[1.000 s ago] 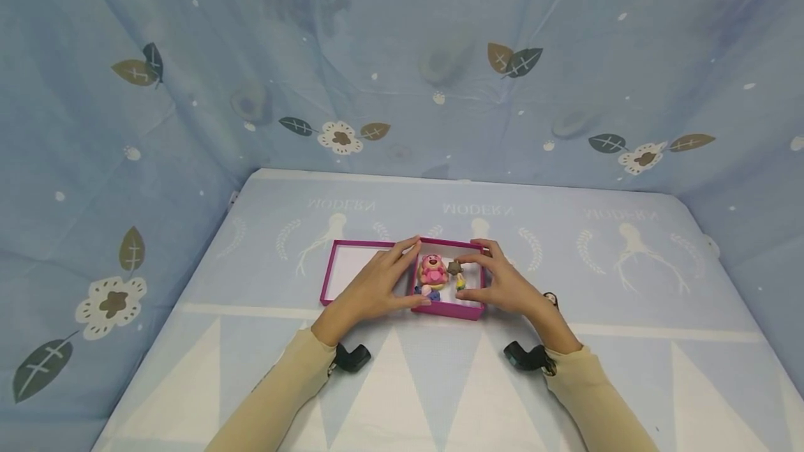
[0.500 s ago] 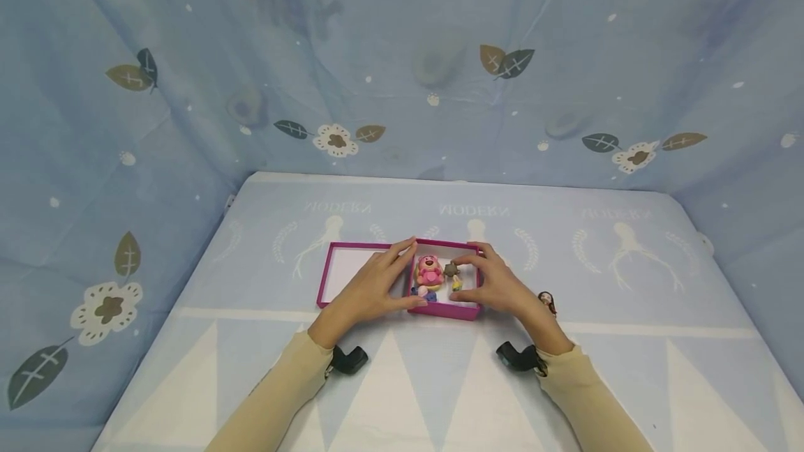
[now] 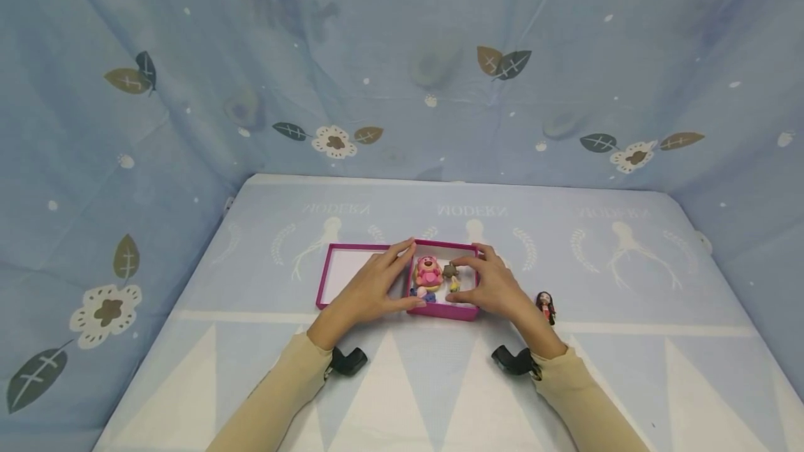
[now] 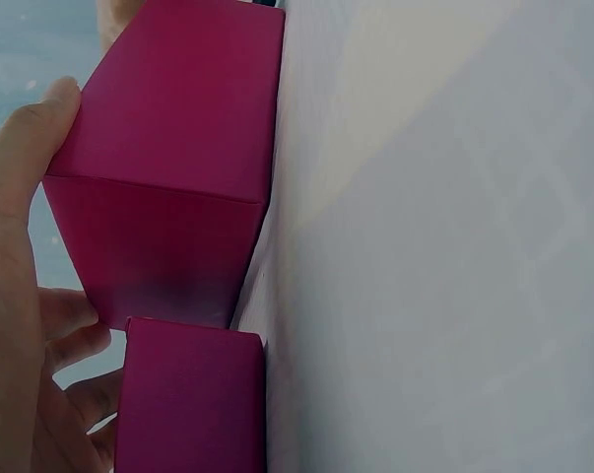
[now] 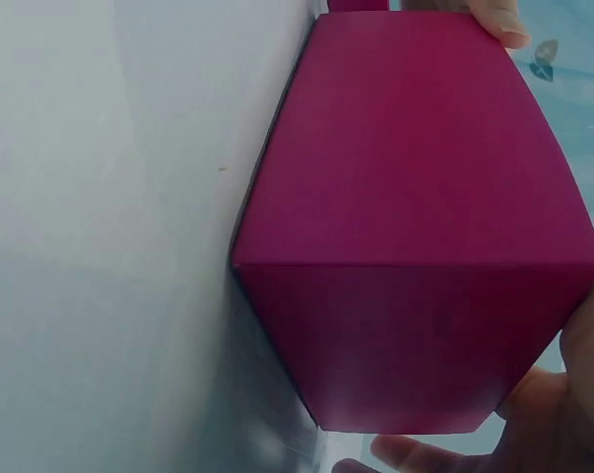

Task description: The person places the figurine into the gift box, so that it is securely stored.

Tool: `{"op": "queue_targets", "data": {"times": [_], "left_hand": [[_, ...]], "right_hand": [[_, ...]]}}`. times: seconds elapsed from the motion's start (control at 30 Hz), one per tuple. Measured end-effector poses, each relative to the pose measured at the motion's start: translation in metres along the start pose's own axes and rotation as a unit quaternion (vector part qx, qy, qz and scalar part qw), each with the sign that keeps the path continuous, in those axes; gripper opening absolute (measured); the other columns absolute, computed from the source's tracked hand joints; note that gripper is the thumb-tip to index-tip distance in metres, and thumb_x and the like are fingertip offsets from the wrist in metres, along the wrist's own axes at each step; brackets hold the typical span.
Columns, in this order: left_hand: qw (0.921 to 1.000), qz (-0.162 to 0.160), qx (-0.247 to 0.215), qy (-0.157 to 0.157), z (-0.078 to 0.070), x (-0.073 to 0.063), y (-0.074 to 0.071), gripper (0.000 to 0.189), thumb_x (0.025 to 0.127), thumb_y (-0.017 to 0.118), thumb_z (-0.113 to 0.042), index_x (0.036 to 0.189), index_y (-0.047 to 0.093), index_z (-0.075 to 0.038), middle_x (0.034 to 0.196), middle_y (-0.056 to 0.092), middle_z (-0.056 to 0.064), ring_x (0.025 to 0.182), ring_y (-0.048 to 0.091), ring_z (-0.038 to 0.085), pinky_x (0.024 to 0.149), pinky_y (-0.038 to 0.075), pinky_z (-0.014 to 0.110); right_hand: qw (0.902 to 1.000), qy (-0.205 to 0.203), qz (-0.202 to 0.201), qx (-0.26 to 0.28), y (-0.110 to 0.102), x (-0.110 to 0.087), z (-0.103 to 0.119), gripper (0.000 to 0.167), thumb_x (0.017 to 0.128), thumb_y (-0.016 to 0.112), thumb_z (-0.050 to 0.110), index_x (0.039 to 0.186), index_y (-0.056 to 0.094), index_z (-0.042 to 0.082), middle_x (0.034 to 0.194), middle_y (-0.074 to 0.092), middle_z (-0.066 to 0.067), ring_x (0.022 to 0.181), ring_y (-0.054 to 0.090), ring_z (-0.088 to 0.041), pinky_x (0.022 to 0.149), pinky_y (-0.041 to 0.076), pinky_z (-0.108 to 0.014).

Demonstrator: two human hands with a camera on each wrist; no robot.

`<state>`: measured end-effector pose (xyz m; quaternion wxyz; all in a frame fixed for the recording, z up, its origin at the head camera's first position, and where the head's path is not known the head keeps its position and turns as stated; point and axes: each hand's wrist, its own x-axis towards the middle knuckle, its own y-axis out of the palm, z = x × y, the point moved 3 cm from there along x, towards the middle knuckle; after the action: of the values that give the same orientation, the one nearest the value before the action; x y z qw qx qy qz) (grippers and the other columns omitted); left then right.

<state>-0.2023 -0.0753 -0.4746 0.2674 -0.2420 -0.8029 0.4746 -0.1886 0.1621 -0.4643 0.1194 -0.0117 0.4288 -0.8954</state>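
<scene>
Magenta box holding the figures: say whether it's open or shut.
Open: the head view looks into the magenta box, where the pink bear shows.

- A blue curtain is printed with flowers and leaves.
- A pale cloth is patterned with white triangles.
- A dark-haired doll is seen on the cloth.

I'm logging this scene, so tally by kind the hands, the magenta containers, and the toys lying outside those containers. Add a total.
Hands: 2 (left hand, right hand)
Magenta containers: 2 (deeper box, shallower tray)
Toys outside them: 1 (dark-haired doll)
Total: 5
</scene>
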Motion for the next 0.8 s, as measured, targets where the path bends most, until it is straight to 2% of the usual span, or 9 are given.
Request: {"op": "queue_targets", "data": {"times": [0.3, 0.8], "left_hand": [[1.0, 0.004, 0.002, -0.006, 0.0002, 0.0002, 0.0009, 0.096, 0.085, 0.062, -0.065, 0.156, 0.026, -0.01, 0.163, 0.023, -0.001, 0.136, 0.043, 0.027, 0.112, 0.037, 0.046], [0.9999, 0.01, 0.004, -0.008, 0.0001, -0.0007, -0.0004, 0.097, 0.085, 0.062, -0.064, 0.156, 0.024, -0.011, 0.163, 0.022, -0.001, 0.139, 0.041, 0.025, 0.113, 0.036, 0.046]], "right_hand": [[0.999, 0.011, 0.001, -0.043, -0.0004, -0.0003, 0.0041, 0.065, 0.069, 0.088, 0.04, 0.126, 0.067, 0.017, 0.149, 0.038, -0.026, 0.131, 0.041, -0.048, 0.103, 0.033, -0.07], [0.998, 0.021, 0.006, -0.059, 0.0012, 0.0013, 0.0041, 0.068, 0.07, 0.087, 0.043, 0.13, 0.065, 0.018, 0.147, 0.04, -0.029, 0.13, 0.043, -0.049, 0.102, 0.033, -0.07]]}}
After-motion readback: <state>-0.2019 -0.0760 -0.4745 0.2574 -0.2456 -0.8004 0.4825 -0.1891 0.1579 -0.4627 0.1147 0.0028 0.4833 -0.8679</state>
